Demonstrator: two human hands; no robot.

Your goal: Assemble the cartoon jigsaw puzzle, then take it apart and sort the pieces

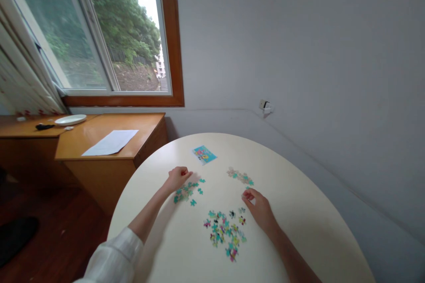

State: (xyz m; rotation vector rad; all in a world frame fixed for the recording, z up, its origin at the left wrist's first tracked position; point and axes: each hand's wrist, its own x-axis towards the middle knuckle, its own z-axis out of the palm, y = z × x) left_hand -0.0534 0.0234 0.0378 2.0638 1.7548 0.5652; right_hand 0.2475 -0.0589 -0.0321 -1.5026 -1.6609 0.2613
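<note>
My left hand is closed in a pinch just above a loose pile of teal jigsaw puzzle pieces. Whatever may be between its fingertips is too small to make out. On the other side, my right hand has its fingers curled together over the table, and I cannot tell what is in them. Beyond that hand lies a strip of pale and teal pieces. Nearest me, between both forearms, is a larger heap of multicoloured puzzle pieces. A small picture card in blue, pink and yellow lies flat farther back.
The round white table stands close to a grey wall with a socket and plug. At the left, a wooden desk holds a paper sheet, a white plate and a small black item, below a window.
</note>
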